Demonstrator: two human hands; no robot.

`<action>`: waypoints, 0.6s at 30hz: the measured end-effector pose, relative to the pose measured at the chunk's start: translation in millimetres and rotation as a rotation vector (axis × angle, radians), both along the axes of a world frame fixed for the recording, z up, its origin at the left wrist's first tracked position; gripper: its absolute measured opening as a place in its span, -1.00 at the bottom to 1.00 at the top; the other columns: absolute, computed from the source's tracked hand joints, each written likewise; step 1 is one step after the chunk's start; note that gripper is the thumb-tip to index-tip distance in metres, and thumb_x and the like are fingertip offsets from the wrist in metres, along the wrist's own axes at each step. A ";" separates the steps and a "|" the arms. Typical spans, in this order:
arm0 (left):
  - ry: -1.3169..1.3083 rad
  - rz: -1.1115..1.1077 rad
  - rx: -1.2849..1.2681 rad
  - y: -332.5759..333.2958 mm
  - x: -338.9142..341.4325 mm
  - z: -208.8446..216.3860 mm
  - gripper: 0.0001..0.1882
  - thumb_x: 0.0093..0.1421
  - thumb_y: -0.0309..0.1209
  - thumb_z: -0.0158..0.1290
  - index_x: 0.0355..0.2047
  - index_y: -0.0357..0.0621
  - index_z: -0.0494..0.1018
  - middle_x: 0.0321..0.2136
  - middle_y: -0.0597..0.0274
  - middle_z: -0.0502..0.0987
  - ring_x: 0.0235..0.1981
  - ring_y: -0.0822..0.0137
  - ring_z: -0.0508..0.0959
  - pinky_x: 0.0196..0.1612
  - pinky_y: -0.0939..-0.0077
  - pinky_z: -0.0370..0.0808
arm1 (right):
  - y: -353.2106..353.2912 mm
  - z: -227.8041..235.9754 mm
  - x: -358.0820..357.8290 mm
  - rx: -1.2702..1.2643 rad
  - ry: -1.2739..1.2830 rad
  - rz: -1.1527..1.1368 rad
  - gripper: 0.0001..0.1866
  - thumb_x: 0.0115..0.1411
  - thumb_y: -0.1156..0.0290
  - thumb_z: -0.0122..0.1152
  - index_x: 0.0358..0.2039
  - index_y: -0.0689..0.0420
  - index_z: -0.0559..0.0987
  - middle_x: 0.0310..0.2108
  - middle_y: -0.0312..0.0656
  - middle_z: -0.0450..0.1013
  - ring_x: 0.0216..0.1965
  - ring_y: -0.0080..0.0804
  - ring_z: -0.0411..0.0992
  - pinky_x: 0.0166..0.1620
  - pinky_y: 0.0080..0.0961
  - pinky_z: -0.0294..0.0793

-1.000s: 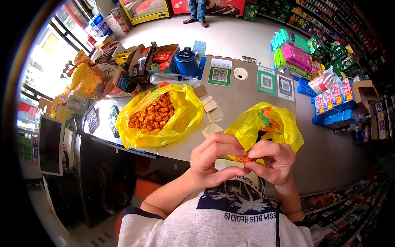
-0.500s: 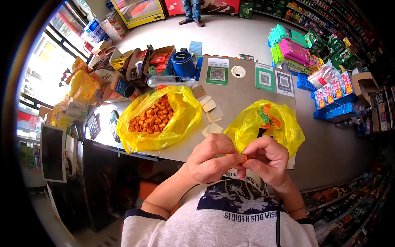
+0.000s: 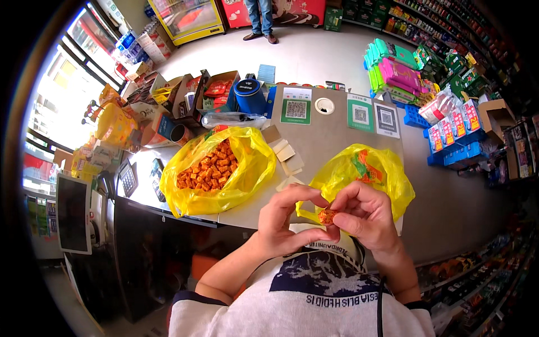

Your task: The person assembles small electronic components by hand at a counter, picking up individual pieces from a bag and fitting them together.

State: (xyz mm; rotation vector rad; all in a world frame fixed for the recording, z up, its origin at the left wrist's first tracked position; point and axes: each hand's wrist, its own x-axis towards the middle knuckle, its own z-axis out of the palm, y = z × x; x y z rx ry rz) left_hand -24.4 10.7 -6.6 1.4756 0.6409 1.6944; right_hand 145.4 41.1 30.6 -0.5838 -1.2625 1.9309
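Note:
Between the thumb and fingers of my right hand (image 3: pixel 366 218) is a small orange-red snack cube (image 3: pixel 326 217). My left hand (image 3: pixel 289 219) is open beside it, thumb and forefinger curved apart around the cube's left side. Both hands are in front of my chest, over the near edge of the counter. Just beyond them lies a yellow plastic bag (image 3: pixel 393 180) with an orange and green packet (image 3: pixel 368 168) in it. To the left, a larger open yellow bag (image 3: pixel 258 160) holds a heap of orange-red cubes (image 3: pixel 210 168).
Pale paper squares (image 3: pixel 286 154) lie between the bags on the grey counter (image 3: pixel 331 135). A blue canister (image 3: pixel 250 96), snack boxes (image 3: pixel 219 84) and a calculator (image 3: pixel 128 177) are to the left. Code cards (image 3: pixel 296 109) lie at the back. Beyond stands a person (image 3: pixel 260 19).
My left thumb and forefinger have spread apart and come off the cube, which now shows more fully in my right fingers. The right hand has barely shifted.

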 end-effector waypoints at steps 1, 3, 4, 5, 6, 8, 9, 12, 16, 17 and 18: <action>0.073 0.034 -0.023 -0.9 -0.9 0.1 -0.60 -0.17 -0.47 0.29 -0.29 -0.22 0.41 -0.35 0.11 0.46 -0.34 0.26 0.47 -0.26 0.46 0.40 | -0.2 -3.7 0.6 0.006 -0.011 -0.014 -0.83 0.10 0.60 0.10 -0.28 0.30 0.38 -0.43 -0.20 0.43 -0.48 -0.58 0.44 -0.39 -0.69 0.46; 0.144 0.073 -0.054 -3.1 -1.7 -0.6 -0.61 -0.16 -0.47 0.29 -0.31 -0.26 0.41 -0.38 0.11 0.48 -0.34 0.27 0.47 -0.27 0.49 0.40 | -1.4 -4.6 -0.6 0.013 -0.021 -0.027 -0.84 0.10 0.61 0.09 -0.28 0.30 0.38 -0.43 -0.19 0.43 -0.47 -0.58 0.44 -0.37 -0.68 0.47; 0.145 0.074 -0.053 -4.7 -2.4 0.0 -0.61 -0.16 -0.47 0.29 -0.31 -0.26 0.41 -0.38 0.11 0.48 -0.34 0.27 0.47 -0.27 0.49 0.40 | -2.6 -3.0 -2.2 0.001 -0.007 -0.025 -0.84 0.10 0.61 0.09 -0.28 0.30 0.39 -0.41 -0.18 0.44 -0.45 -0.58 0.44 -0.36 -0.69 0.47; 0.190 0.111 -0.050 -6.1 -3.1 1.4 -0.63 -0.17 -0.48 0.28 -0.33 -0.27 0.42 -0.40 0.12 0.48 -0.36 0.27 0.47 -0.28 0.50 0.40 | -3.7 -2.4 -3.6 -0.011 0.007 -0.024 -0.84 0.09 0.61 0.10 -0.28 0.30 0.39 -0.40 -0.18 0.45 -0.44 -0.58 0.45 -0.34 -0.69 0.47; 0.234 0.149 -0.046 -6.7 -3.0 2.5 -0.66 -0.17 -0.49 0.28 -0.35 -0.27 0.43 -0.41 0.13 0.48 -0.37 0.27 0.47 -0.30 0.51 0.40 | -4.8 -2.5 -3.8 -0.010 0.007 -0.023 -0.84 0.09 0.61 0.10 -0.28 0.30 0.39 -0.40 -0.18 0.45 -0.44 -0.58 0.45 -0.34 -0.69 0.47; 0.256 0.164 0.000 -4.4 -4.2 3.5 -0.68 -0.17 -0.51 0.27 -0.37 -0.26 0.44 -0.42 0.13 0.48 -0.38 0.27 0.47 -0.32 0.51 0.41 | -6.0 -3.7 -3.9 0.140 -0.046 -0.072 -0.81 0.09 0.61 0.10 -0.25 0.31 0.38 -0.38 -0.19 0.45 -0.42 -0.58 0.45 -0.32 -0.68 0.47; 0.280 0.177 0.043 -4.2 -4.8 3.8 -0.70 -0.17 -0.53 0.26 -0.38 -0.26 0.45 -0.43 0.14 0.48 -0.40 0.27 0.47 -0.33 0.51 0.41 | -6.0 -4.7 -3.0 0.139 -0.044 -0.073 -0.81 0.09 0.61 0.10 -0.25 0.31 0.38 -0.38 -0.19 0.45 -0.42 -0.58 0.45 -0.32 -0.68 0.47; 0.273 0.181 0.066 -5.1 -4.3 2.8 -0.71 -0.15 -0.56 0.24 -0.36 -0.24 0.45 -0.43 0.14 0.48 -0.40 0.27 0.47 -0.34 0.49 0.42 | -2.9 -8.5 -0.3 0.417 -0.218 -0.098 -0.74 0.06 0.59 0.14 -0.22 0.31 0.37 -0.38 -0.16 0.46 -0.42 -0.54 0.47 -0.34 -0.66 0.47; 0.302 0.221 0.049 -7.2 -4.9 -0.4 -0.72 -0.15 -0.57 0.23 -0.36 -0.23 0.46 -0.42 0.14 0.49 -0.38 0.28 0.49 -0.32 0.49 0.44 | 1.7 -18.7 -6.2 1.044 -0.370 -0.258 -0.68 -0.03 0.60 0.19 -0.23 0.26 0.36 -0.45 -0.14 0.43 -0.50 -0.35 0.46 -0.45 -0.55 0.43; 0.286 0.181 -0.016 -9.1 -2.5 -5.8 -0.74 -0.13 -0.57 0.22 -0.37 -0.28 0.46 -0.41 0.13 0.49 -0.37 0.29 0.48 -0.30 0.50 0.42 | 0.6 -24.6 -8.7 1.168 -0.425 -0.336 -0.67 -0.06 0.60 0.20 -0.25 0.25 0.36 -0.48 -0.13 0.42 -0.53 -0.28 0.45 -0.48 -0.51 0.41; 0.276 0.144 -0.080 -9.4 -4.3 -10.9 -0.76 -0.11 -0.57 0.21 -0.38 -0.33 0.46 -0.39 0.11 0.48 -0.36 0.29 0.47 -0.29 0.51 0.40 | -0.1 -33.5 -11.4 1.170 -0.403 -0.332 -0.67 -0.06 0.60 0.20 -0.25 0.25 0.36 -0.48 -0.13 0.42 -0.53 -0.28 0.45 -0.48 -0.51 0.41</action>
